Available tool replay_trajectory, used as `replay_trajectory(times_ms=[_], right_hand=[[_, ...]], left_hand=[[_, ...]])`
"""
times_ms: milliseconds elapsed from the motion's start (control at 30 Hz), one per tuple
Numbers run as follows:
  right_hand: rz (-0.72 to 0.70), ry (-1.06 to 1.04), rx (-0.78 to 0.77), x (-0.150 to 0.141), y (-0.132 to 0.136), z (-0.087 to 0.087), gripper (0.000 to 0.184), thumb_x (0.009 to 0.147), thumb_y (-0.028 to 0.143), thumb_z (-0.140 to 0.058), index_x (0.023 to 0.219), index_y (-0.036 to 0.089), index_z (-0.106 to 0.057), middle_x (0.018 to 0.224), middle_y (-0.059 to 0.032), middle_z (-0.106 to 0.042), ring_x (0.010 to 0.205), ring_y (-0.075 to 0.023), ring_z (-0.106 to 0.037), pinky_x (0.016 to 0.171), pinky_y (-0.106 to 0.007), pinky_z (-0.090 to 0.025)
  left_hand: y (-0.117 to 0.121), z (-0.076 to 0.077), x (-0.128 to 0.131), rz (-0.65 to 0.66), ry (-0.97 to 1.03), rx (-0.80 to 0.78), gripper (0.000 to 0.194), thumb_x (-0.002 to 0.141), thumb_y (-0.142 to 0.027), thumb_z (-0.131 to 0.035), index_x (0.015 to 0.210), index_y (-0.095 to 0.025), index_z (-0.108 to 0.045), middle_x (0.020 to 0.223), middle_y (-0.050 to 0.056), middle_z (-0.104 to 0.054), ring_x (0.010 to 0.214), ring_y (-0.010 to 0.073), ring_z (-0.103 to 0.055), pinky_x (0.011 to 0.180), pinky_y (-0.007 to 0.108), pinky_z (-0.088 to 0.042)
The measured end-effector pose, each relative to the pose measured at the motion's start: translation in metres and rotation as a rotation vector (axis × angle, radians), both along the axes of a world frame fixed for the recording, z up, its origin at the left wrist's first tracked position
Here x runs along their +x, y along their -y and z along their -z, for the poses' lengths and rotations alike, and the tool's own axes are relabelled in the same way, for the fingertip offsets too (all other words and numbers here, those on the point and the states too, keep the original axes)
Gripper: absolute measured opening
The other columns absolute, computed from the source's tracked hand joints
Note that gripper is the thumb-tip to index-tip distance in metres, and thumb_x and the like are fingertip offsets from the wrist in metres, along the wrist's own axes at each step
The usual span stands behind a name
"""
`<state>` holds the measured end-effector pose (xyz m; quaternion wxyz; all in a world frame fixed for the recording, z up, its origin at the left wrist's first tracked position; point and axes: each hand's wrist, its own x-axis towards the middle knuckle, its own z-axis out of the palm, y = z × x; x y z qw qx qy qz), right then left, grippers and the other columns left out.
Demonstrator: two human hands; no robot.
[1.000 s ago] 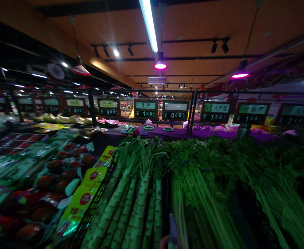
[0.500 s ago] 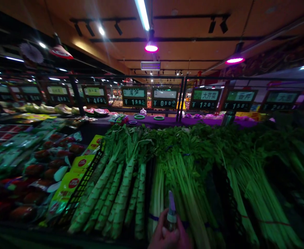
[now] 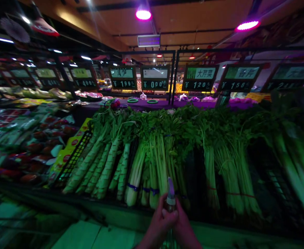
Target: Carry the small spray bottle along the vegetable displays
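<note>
At the lower middle of the head view, my left hand and my right hand are closed together around a clear bottle. Its narrow purplish top points upward above a pale collar. My fingers hide most of the bottle's body. Behind the bottle stand celery bunches with blue bands round their stalks. Thick ridged stem lettuce lies to the left of them. Thinner celery bunches, tied with red bands, are on the right.
A black crate wall divides the stem lettuce from yellow-labelled packs and wrapped red produce. Price signs hang from a black rail. Two green rings lie on the purple ledge. Pale floor tiles show below the display's front edge.
The view has tilted downward and come back a little, so more of the floor, the display edge and my forearms shows. Both hands still hold the bottle.
</note>
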<state>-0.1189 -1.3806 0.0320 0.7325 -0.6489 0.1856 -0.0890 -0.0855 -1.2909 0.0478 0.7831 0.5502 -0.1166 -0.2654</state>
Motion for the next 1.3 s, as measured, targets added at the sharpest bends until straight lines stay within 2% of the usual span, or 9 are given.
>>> replay_trajectory(times_ms=[100,233,433,633,800,900,1000,1133,1300], right_hand=[[-0.074,-0.001,-0.013,-0.015,0.010,-0.005,0.046,0.075,0.043,-0.072,0.112,0.021,-0.056,0.096,-0.0070,-0.075,0.088,-0.0262,-0.071,0.083,-0.039,-0.054],[-0.148,-0.014,0.041,-0.024,0.022,-0.004,0.052,0.077,0.044,-0.071,0.118,0.020,-0.053,0.105,-0.0094,-0.074,0.099,-0.0277,-0.071,0.088,-0.040,-0.054],[-0.159,-0.036,0.031,-0.026,0.010,-0.004,0.051,0.077,0.041,-0.070,0.120,0.020,-0.053,0.103,-0.0077,-0.074,0.096,-0.0264,-0.070,0.090,-0.039,-0.053],[-0.312,0.057,-0.075,-0.023,-0.023,-0.034,0.039,0.081,0.036,-0.067,0.116,0.022,-0.056,0.102,-0.0051,-0.072,0.092,-0.0230,-0.068,0.084,-0.035,-0.052],[-0.467,0.081,-0.114,0.000,-0.049,-0.060,0.052,0.077,0.032,-0.071,0.124,0.022,-0.051,0.103,-0.0046,-0.071,0.094,-0.0241,-0.068,0.086,-0.038,-0.051],[-0.408,0.155,-0.104,0.011,-0.057,-0.069,0.044,0.079,0.036,-0.070,0.117,0.021,-0.054,0.103,-0.0053,-0.070,0.095,-0.0243,-0.067,0.087,-0.038,-0.051],[-0.272,0.176,-0.085,0.011,-0.055,-0.067,0.042,0.081,0.039,-0.066,0.117,0.021,-0.055,0.104,-0.0058,-0.069,0.098,-0.0247,-0.067,0.089,-0.038,-0.050],[-0.115,0.109,-0.033,-0.001,-0.045,-0.048,0.046,0.079,0.041,-0.070,0.117,0.019,-0.055,0.106,-0.0084,-0.072,0.101,-0.0268,-0.068,0.093,-0.040,-0.050],[-0.136,0.061,-0.072,-0.010,-0.040,-0.028,0.041,0.075,0.041,-0.072,0.108,0.020,-0.059,0.096,-0.0064,-0.073,0.091,-0.0261,-0.069,0.083,-0.038,-0.052]], left_hand=[[0.005,-0.008,-0.018,-0.049,-0.046,0.004,0.075,0.068,-0.056,-0.080,0.128,-0.020,-0.052,0.115,0.007,-0.067,0.111,0.0258,-0.058,0.100,0.036,-0.044],[0.011,-0.013,-0.029,-0.051,-0.066,0.024,0.085,0.065,-0.056,-0.083,0.133,-0.017,-0.050,0.120,0.009,-0.065,0.116,0.0270,-0.057,0.105,0.037,-0.042],[0.002,-0.014,-0.035,-0.096,-0.037,0.021,0.079,0.068,-0.051,-0.081,0.131,-0.018,-0.048,0.120,0.009,-0.067,0.113,0.0261,-0.061,0.101,0.037,-0.046],[-0.031,-0.020,-0.040,-0.295,0.012,0.017,0.075,0.068,-0.054,-0.080,0.126,-0.018,-0.050,0.118,0.010,-0.069,0.113,0.0267,-0.063,0.100,0.035,-0.049],[-0.061,-0.029,-0.028,-0.388,0.018,0.002,0.088,0.067,-0.059,-0.080,0.135,-0.016,-0.044,0.127,0.015,-0.066,0.120,0.0323,-0.061,0.103,0.041,-0.048],[-0.069,-0.043,-0.013,-0.352,0.088,0.008,0.078,0.072,-0.055,-0.078,0.133,-0.017,-0.047,0.127,0.013,-0.065,0.121,0.0293,-0.059,0.105,0.038,-0.045],[-0.066,-0.054,-0.004,-0.191,0.138,0.031,0.066,0.079,-0.048,-0.073,0.132,-0.019,-0.047,0.123,0.009,-0.066,0.118,0.0242,-0.059,0.104,0.034,-0.044],[-0.049,-0.043,-0.006,-0.108,0.065,0.046,0.067,0.073,-0.045,-0.077,0.129,-0.018,-0.051,0.117,0.009,-0.067,0.113,0.0252,-0.061,0.100,0.035,-0.046],[-0.039,-0.014,-0.016,-0.195,0.004,0.019,0.072,0.069,-0.055,-0.078,0.124,-0.017,-0.051,0.114,0.012,-0.070,0.110,0.0275,-0.064,0.099,0.037,-0.049]])
